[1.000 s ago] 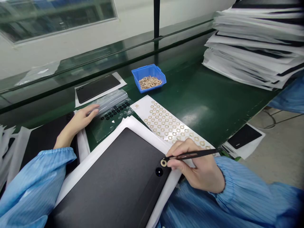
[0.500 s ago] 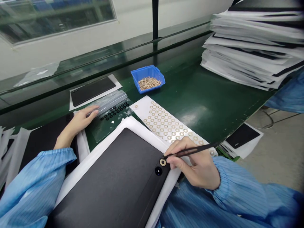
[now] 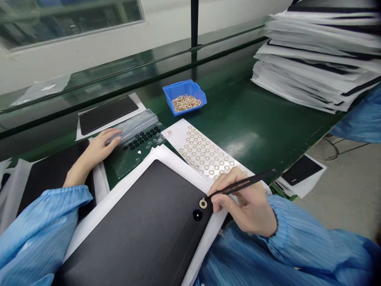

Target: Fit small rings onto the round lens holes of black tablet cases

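No text, label, brand, number or sign can be read anywhere in this view. The dark panel shows a plain face with no print that can be made out. The white sheet of rings, the blue bin and the stack of white sheets on the surface carry nothing legible either. The clear film with black dots may bear fine marks — it is too small and glossy to tell.
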{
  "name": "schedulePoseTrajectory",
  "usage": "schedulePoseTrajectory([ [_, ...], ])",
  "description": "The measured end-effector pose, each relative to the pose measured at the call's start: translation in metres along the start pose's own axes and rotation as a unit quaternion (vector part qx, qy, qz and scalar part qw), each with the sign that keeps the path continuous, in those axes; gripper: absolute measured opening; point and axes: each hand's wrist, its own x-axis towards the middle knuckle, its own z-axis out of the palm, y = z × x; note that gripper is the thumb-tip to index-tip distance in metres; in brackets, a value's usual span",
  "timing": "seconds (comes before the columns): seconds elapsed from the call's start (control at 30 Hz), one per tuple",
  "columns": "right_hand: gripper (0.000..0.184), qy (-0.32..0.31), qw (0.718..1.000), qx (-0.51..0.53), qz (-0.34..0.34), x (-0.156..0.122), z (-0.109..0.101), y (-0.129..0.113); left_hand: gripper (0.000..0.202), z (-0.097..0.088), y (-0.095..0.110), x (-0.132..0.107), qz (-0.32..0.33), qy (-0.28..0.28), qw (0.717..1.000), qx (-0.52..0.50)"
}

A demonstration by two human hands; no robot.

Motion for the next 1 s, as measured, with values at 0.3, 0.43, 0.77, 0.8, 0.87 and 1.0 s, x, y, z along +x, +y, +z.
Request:
schedulePoseTrajectory([
  [0.3,0.008,-0.007,1.0,-0.006,0.004,0.002,0.003,0.0,0.03,0.001,-0.003,0.0,0.011,0.001,1.0,0.002],
  [0.43,0.01,-0.007,1.0,0.012,-0.001,-0.004,0.002,0.004,0.031,0.002,-0.005,0.0,0.015,0.001,1.0,0.002],
  [0.77,0.01,-0.006,1.0,0.005,-0.004,-0.007,0.0,0.002,0.036,-0.004,0.005,-0.002,-0.017,0.002,1.0,0.012],
  [0.8,0.011,0.0,1.0,-0.005,-0.015,-0.007,0.0,0.002,0.04,-0.008,0.009,-0.003,-0.026,0.005,0.999,0.019],
  [0.87,0.011,0.004,0.999,-0.037,-0.037,-0.006,0.001,0.001,0.05,-0.02,0.019,-0.005,-0.039,0.014,0.998,0.039],
  [1.0,0.01,-0.002,0.994,-0.077,-0.071,-0.006,0.004,0.001,0.055,-0.045,0.051,-0.01,-0.028,0.026,0.996,0.084],
])
